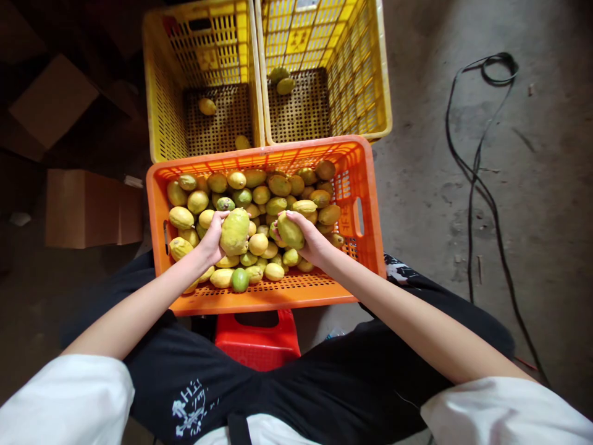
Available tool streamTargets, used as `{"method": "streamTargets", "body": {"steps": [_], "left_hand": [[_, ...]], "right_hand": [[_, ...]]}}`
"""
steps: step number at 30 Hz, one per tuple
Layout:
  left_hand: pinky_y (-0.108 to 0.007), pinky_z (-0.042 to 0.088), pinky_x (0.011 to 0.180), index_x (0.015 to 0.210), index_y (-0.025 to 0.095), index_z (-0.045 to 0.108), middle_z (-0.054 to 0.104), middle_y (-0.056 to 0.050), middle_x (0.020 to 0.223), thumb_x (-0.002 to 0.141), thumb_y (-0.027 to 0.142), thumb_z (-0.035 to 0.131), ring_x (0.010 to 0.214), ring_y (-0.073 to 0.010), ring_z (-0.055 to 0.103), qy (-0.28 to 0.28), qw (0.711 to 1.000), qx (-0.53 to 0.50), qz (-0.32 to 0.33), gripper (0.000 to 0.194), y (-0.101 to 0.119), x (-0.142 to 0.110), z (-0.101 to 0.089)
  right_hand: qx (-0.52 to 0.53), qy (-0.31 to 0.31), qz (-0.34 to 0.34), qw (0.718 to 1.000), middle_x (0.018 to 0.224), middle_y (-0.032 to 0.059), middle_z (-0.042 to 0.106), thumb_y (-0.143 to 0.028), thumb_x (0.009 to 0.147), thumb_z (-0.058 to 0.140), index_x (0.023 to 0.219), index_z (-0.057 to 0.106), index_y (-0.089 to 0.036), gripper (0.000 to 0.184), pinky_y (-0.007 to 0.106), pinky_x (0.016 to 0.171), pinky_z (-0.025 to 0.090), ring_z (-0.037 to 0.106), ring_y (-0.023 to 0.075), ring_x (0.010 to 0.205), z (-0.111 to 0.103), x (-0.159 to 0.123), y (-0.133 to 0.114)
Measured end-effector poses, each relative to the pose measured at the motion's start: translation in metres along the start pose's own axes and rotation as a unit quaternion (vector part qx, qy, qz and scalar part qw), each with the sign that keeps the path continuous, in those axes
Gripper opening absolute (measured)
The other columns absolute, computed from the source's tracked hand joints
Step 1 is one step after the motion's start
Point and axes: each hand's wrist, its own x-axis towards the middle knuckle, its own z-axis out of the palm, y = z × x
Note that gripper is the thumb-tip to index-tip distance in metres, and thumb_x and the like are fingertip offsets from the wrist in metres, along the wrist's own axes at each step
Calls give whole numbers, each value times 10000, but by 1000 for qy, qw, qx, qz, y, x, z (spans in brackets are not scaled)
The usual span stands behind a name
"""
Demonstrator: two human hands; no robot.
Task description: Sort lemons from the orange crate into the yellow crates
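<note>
My left hand (214, 238) is closed around a large, lumpy yellow-green lemon (235, 232). In my right hand (311, 238) is a smoother greenish lemon (290, 230), gripped between thumb and fingers. Both hands are over an orange plastic crate (278, 301) that holds many lemons, mostly yellow with a few green ones. A bright green fruit (240, 280) lies near the crate's front side. The undersides of both held lemons are hidden.
Behind the orange crate stand a left yellow crate (160, 99) and a right yellow crate (361, 74), each with a few lemons. A red stool (257, 346) is below. Cardboard boxes (83, 210) lie left; a dark cable (477, 179) runs along the floor at right.
</note>
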Motion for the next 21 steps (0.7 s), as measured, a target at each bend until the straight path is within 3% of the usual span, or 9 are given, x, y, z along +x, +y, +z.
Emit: {"method": "streamTargets", "body": {"steps": [7,11,16,21], "left_hand": [[-411,746,781,1541,120,754,885,-151,1001,1052,287,434,836,-303,876,-8,998,-54,-25,609,2,-1,4],[-428,755,828,1530,116,768,896,-158,1033,1081,261,415,880,-315,891,13,997,-68,-19,589,1,-2,6],[-467,759,854,1503,126,775,898,-172,1072,1135,311,430,904,-338,889,-2,999,-46,-24,537,0,0,2],[-453,741,912,1422,154,780,897,-164,1070,1177,325,470,938,-319,866,14,1000,-21,-10,431,-3,-1,0]], "right_hand": [[-6,25,32,999,845,69,850,-675,797,935,889,724,-283,454,409,801,698,858,356,1028,4,-2,-2],[35,35,49,998,863,59,855,-594,873,911,948,725,-287,367,430,801,729,864,342,983,7,-1,-1],[78,56,81,992,834,44,823,-519,948,870,999,725,-274,289,426,806,750,862,314,928,8,0,-3],[58,37,57,996,777,16,770,-570,899,950,936,697,-276,389,393,761,728,823,277,829,8,-1,-3]]}}
